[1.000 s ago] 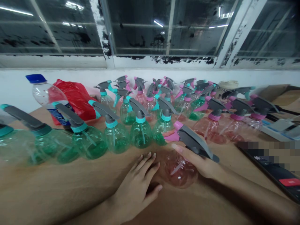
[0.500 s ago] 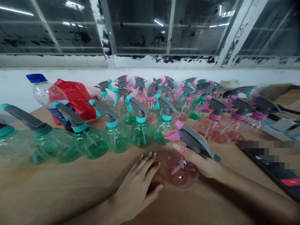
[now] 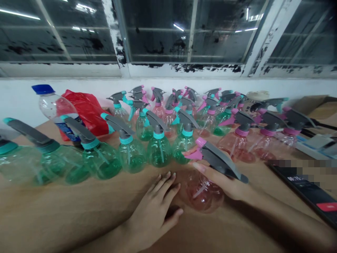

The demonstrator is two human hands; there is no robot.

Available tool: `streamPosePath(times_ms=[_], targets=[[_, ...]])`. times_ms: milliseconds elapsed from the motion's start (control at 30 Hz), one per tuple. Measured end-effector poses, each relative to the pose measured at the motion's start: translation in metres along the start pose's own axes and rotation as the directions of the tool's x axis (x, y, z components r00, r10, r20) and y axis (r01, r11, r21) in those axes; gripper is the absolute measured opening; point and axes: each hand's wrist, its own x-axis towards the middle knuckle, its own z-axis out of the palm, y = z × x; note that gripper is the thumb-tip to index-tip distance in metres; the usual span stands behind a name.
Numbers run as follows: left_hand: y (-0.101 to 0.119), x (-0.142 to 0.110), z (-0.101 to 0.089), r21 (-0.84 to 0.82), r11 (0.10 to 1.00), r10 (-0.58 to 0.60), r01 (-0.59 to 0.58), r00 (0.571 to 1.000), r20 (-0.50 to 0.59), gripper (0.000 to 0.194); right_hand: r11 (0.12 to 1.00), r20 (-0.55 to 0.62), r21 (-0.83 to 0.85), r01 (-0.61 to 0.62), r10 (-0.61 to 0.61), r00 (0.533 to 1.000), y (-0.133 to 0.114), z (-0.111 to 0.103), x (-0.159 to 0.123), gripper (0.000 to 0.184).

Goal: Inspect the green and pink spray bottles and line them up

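My right hand (image 3: 221, 177) is wrapped round the neck of a pink spray bottle (image 3: 204, 196), just under its grey and pink trigger head. The bottle stands close to upright, and a dip tube shows through its clear pink body. Some of my right fingers are hidden behind it. My left hand (image 3: 158, 205) lies flat on the wooden table (image 3: 86, 214), fingers spread, just left of the pink bottle and holding nothing. Beyond my hands stands a row of green spray bottles (image 3: 159, 151) with teal collars. Further right are several pink spray bottles (image 3: 238, 140).
More spray bottles (image 3: 158, 105) crowd the back, near the white wall (image 3: 92, 84). At the back left, a blue-capped plastic bottle (image 3: 50, 102) stands beside a red plastic bag (image 3: 86, 109). A phone (image 3: 302, 186) lies at the right, below a pale tray (image 3: 316, 144).
Both hands and the held pink bottle stay in almost the same place. The whole view has shifted very slightly. Digits now show on the phone screen.
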Motion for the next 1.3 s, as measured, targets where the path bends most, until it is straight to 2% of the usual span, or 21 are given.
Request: streamPosePath(times_ms=[133,267,367,467,567,767,1000,1300], targets=[[0.0,0.001,-0.001,-0.006,1.0,-0.002,0.002,1.0,0.002,0.049,0.999,-0.028,-0.054,-0.002,0.0,1.0,0.011,-0.002,-0.005,0.012],[0.001,0.002,-0.002,0.013,1.0,0.003,-0.003,1.0,0.017,0.049,0.998,-0.03,-0.003,-0.069,0.069,0.997,0.021,-0.001,-0.01,0.012],[0.001,0.003,-0.002,0.025,1.0,0.005,-0.005,1.0,0.014,0.049,0.995,-0.026,0.073,-0.067,0.069,0.997,0.016,0.001,-0.008,0.009],[0.001,0.002,-0.002,0.033,0.999,0.003,-0.003,1.0,0.018,0.05,0.99,-0.039,0.133,-0.051,0.057,0.998,0.008,0.004,-0.004,0.017],[0.001,0.002,-0.002,0.039,0.999,0.002,-0.003,1.0,0.031,0.05,0.991,-0.048,0.123,-0.046,0.052,0.997,0.006,0.005,-0.004,0.022],[0.0,0.001,-0.001,0.036,0.999,0.011,-0.012,1.0,0.017,0.05,0.99,-0.027,0.104,-0.09,0.094,0.995,0.009,0.005,-0.008,0.02],[0.0,0.001,-0.001,0.041,0.999,0.004,-0.004,1.0,0.012,0.05,0.989,0.009,0.113,-0.096,0.095,0.995,0.012,0.005,-0.006,0.033],[0.0,0.0,0.001,0.035,0.999,0.015,-0.015,1.0,0.001,0.05,0.993,-0.026,0.064,-0.096,0.098,0.995,0.006,0.003,-0.005,0.018]])
